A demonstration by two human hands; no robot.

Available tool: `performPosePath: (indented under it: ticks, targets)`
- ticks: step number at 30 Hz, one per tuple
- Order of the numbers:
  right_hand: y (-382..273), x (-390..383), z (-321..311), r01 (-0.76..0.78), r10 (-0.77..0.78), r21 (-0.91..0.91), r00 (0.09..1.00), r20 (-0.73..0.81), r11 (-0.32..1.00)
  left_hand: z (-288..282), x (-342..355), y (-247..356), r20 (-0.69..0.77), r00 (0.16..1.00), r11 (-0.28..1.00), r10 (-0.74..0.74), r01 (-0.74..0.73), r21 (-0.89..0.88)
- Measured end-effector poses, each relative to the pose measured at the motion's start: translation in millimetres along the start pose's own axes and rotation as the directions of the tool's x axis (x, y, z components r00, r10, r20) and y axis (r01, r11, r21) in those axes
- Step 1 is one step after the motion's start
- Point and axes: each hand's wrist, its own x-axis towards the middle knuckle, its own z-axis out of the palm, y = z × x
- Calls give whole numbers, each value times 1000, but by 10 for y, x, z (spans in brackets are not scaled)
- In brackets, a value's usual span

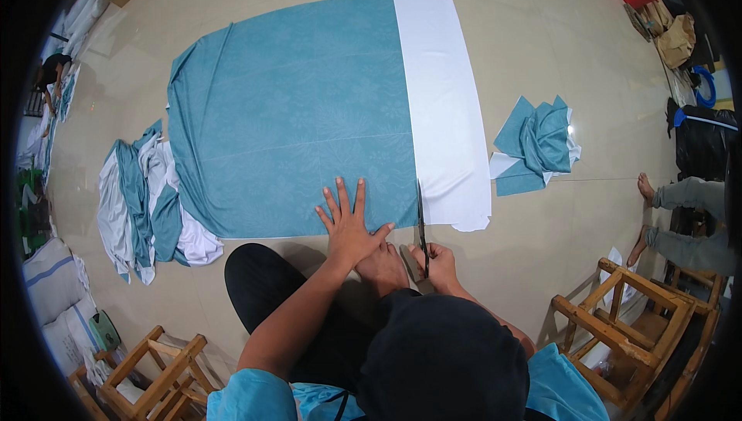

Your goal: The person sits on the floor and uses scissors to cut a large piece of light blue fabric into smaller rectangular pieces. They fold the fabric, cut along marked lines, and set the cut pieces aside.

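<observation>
A large teal fabric [301,104] with a faint leaf pattern lies spread on the floor, a white strip [444,104] running along its right side. My left hand [349,226] presses flat on the near edge of the teal part, fingers spread. Just right of it, my right hand [437,263] is closed round the handles of a pair of dark scissors [422,224]. The blades point away from me, at the line where teal meets white near the front edge. One bare foot [381,268] rests by the cloth's near edge, partly under my left hand.
A teal and white cloth heap [147,201] lies at the left, cut pieces [541,143] at the right. Wooden stools stand at lower right [630,320] and lower left [158,375]. Another person's legs [688,201] reach in from the right; someone bends [52,73] at far left.
</observation>
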Motion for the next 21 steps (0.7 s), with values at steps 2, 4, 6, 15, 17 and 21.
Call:
performPosePath:
  ticks: [2,4,6,15,17,21]
  targets:
    - [4,6,1,28,-28,-8,1000,-3,1000,0,5,-1,4,1000,1000,-4,4,9]
    - [10,7,-1,26,-26,-7,1000,-5,1000,1,5,-1,7,1000,1000,-4,4,9]
    - [17,4,-6,8,-8,11,1000,3,1000,3,7,-2,1,1000,1000,-1,1,10]
    - [43,17,-19,40,-40,-43,999,-7,998,6,6,2,6,1000,1000,-2,2,12]
    - [38,14,-19,59,-60,-54,998,-12,997,5,6,1,9,1000,1000,-4,4,10]
    - [3,29,-11,13,-15,-62,1000,-27,998,10,8,-2,16,1000,1000,-5,5,13]
